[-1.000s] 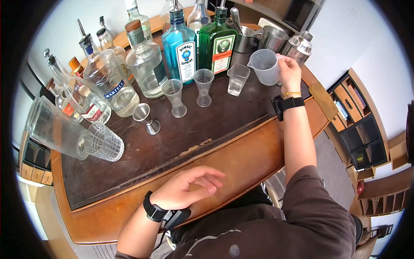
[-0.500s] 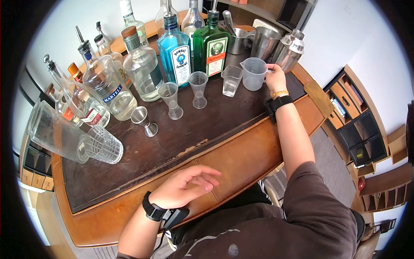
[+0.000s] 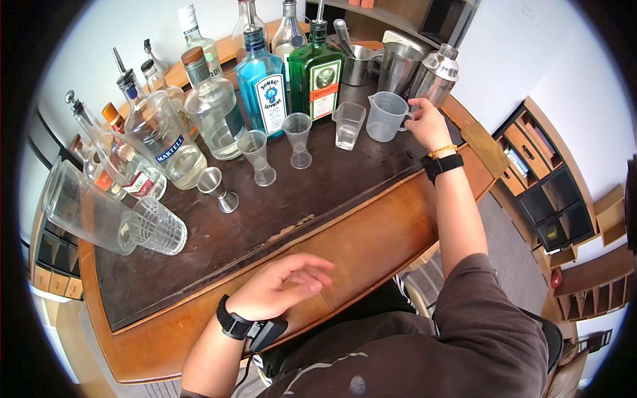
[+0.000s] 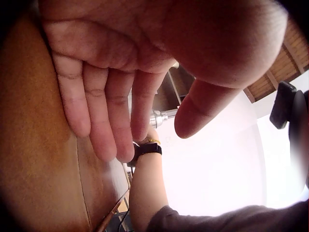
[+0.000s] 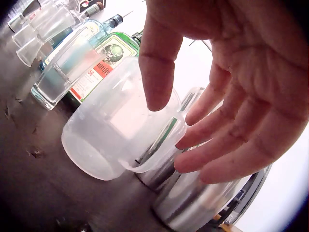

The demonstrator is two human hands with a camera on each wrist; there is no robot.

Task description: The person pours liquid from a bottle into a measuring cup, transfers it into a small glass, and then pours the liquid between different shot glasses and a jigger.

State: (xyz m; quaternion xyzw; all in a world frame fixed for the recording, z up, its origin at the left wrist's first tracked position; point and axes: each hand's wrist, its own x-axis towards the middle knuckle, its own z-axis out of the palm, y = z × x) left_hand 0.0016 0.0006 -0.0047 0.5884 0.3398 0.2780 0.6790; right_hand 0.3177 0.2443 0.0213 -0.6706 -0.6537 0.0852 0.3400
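Note:
A translucent plastic measuring jug [image 3: 386, 119] stands upright at the right end of a row of measures, its handle toward my right hand [image 3: 428, 126]. In the right wrist view, the thumb and spread fingers [image 5: 212, 137] stand apart around the jug's handle [image 5: 157, 157], not closed on it. Just left of the jug is a small clear square-mouthed glass [image 3: 349, 126]. My left hand [image 3: 277, 286] hovers over the brown leather front edge, holding nothing, fingers relaxed in the left wrist view.
Two clear plastic jiggers [image 3: 300, 140] and a steel jigger [image 3: 219, 190] stand farther left, near a cut-glass tumbler [image 3: 159, 229]. Behind them are several bottles, including a blue bottle [image 3: 262, 93] and a green bottle [image 3: 315, 79]. A steel shaker [image 3: 434, 76] is behind the jug.
The measuring jug has come down onto the table beside the square-mouthed glass. My right fingers have loosened from its handle. My left hand has stayed almost still; the head view has shifted slightly.

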